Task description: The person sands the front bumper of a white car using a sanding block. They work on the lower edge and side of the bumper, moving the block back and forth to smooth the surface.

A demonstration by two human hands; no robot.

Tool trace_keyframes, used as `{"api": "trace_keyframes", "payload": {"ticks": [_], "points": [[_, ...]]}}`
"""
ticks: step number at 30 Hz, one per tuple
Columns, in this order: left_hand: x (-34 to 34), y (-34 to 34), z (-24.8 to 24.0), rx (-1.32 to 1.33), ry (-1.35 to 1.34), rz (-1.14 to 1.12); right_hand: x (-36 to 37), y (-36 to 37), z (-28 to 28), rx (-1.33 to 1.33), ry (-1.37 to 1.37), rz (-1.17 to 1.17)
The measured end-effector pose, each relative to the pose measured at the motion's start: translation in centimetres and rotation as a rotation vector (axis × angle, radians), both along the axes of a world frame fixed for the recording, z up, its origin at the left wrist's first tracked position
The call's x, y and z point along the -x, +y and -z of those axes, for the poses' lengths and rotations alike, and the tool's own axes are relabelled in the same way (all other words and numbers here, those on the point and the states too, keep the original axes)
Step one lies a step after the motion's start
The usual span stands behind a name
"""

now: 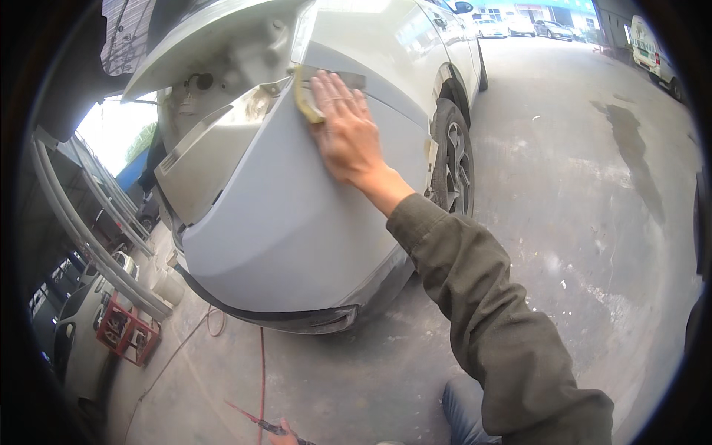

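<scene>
My right hand (pixel 347 133) lies with its fingers nearly straight on the upper grey corner of a car bumper (pixel 289 215). Under its fingers is a curved yellow sanding pad (pixel 305 96), pressed to the panel just below the white bodywork (pixel 363 33). At the lower edge, only part of my left hand (pixel 283 436) shows, its fingers closed on a slim dark tool (pixel 271 427) that looks like an air blow gun. A thin red piece points up and left from that tool. The rest of the left hand is cut off.
A red hose (pixel 262 363) trails over the concrete floor (pixel 564 245). The car's rear wheel (pixel 452 156) stands right of the bumper. At left are a red metal rack (pixel 127 331), a white bucket (pixel 167 286) and another car body. Parked vehicles stand far back.
</scene>
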State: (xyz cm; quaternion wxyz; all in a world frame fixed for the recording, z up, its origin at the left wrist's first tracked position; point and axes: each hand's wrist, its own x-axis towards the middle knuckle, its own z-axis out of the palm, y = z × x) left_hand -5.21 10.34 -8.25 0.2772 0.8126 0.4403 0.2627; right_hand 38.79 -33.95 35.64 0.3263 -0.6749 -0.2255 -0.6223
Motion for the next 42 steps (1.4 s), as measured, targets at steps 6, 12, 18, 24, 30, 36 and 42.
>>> {"api": "trace_keyframes", "payload": {"ticks": [6,12,18,24,30,36,42], "points": [[-0.5,-1.9,-2.3,0.021,-0.057,0.037,-4.2,-8.1,12.3,-0.317,0.435,-0.163],[-1.8,2.9,3.9,-0.073,0.025,0.012,-1.6,-2.3,6.1,-0.277,0.301,-0.031],[-4.7,-2.2,0.5,0.005,-0.256,0.019,9.7,8.0,7.9,0.231,0.002,-0.206],[-6.4,-5.3,-2.9,0.035,-0.222,0.097,9.5,4.9,5.7,0.777,-0.153,-0.245],[-4.2,-6.3,-3.7,0.081,-0.391,0.077,4.6,0.1,6.5,0.111,0.051,-0.078],[-4.7,-8.1,-6.2,0.059,-0.326,-0.015,14.5,17.4,9.9,0.534,-0.092,-0.260],[-5.6,-7.6,-6.3,-0.048,-0.353,0.070,13.0,17.4,7.0,0.864,-0.254,-0.219]]}}
